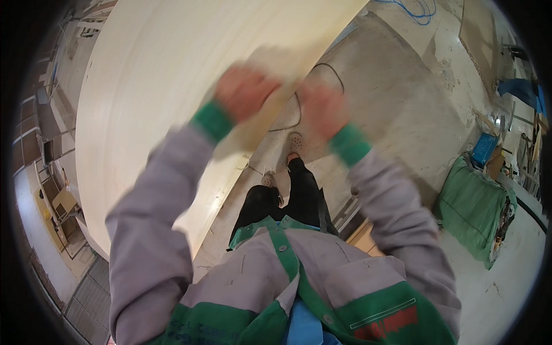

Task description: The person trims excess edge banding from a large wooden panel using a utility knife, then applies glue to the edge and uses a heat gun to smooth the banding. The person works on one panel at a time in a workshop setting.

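Jacket (284, 253) nearest, I should steady my left hand (244, 92) and right hand (325, 105), grips blurred beyond telling, by the board (155, 86).

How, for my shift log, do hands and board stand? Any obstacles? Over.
Left hand blurred, over pale board. Right hand blurred, near its right edge. Contact unclear. Dark cable on floor near that edge, possible obstacle.

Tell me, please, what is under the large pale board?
Beside the pale board, the floor and a dark cable show; what lies directly underneath is covered, so I cannot tell.
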Motion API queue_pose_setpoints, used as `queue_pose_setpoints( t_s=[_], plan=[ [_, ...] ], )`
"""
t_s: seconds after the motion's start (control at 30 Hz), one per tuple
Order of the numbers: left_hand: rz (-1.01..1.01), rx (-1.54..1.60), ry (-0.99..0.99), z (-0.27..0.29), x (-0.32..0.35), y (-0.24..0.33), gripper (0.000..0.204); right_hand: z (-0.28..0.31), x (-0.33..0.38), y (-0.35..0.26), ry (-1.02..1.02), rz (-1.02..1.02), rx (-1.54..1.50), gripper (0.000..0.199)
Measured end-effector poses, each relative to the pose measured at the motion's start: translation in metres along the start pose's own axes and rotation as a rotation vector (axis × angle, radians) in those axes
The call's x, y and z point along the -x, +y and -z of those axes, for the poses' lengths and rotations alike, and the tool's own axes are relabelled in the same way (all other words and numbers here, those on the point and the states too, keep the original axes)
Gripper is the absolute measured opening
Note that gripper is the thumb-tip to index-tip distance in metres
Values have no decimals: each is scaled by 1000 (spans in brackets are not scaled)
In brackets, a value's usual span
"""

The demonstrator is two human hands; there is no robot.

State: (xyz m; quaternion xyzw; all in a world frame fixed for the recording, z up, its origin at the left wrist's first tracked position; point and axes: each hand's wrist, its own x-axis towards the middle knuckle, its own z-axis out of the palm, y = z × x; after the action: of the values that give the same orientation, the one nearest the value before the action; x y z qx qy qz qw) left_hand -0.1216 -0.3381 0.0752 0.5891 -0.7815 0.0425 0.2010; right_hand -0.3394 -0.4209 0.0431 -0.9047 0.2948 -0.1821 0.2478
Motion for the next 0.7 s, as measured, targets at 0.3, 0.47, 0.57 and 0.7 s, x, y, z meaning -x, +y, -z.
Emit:
queue_pose_setpoints(
  t_s=[0.3,0.47,0.57,0.7],
  plan=[
    [239,-28,-279,-16,-69,8,21,17,-27,21,99,-89,265,18],
    [128,52,-116,30,139,55,11,-62,108,-118,14,-100,173,21],
    [145,93,-45,73,271,95,4,-104,194,-215,-66,-52,4,22],
    [301,73,-95,151,416,165,8,-149,288,-337,-279,-11,-196,19]
  ],
)
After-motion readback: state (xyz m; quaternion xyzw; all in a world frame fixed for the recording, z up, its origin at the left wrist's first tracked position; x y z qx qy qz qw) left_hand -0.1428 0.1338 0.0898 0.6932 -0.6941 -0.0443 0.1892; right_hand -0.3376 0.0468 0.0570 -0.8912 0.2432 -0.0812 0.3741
